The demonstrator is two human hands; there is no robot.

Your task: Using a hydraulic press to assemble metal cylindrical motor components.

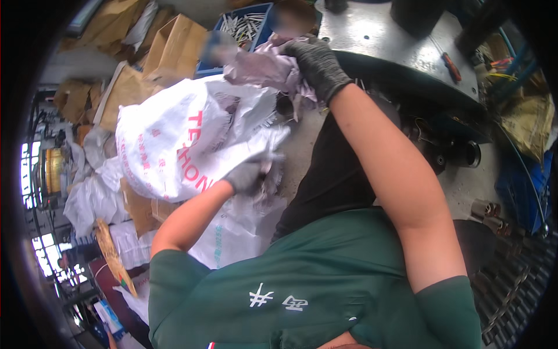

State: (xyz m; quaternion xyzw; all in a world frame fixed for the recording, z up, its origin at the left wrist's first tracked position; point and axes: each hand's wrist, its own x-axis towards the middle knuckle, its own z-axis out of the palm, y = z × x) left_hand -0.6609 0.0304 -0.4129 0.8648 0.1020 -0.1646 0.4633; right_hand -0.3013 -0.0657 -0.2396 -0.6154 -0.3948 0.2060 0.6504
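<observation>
A white woven sack [165, 131] with red printing lies in front of me to the left, its frayed mouth toward my legs. At that mouth, my left hand [247, 176] in a grey glove is closed on the sack's edge, its fingers partly hidden by the fabric. My right hand [318, 65], in a darker grey glove, reaches farther out and grips a crumpled sheet of greyish-purple wrapping paper [264, 67]. The paper hangs over the far side of the sack's mouth. What the sack holds is mostly hidden.
A blue bin [256, 26] of thin metal pieces stands beyond the paper. An opened cardboard box [174, 46] is left of it. At the far right, a screwdriver [451, 67] lies on a metal machine table [372, 29]. Stacked dark metal parts [517, 291] sit near right.
</observation>
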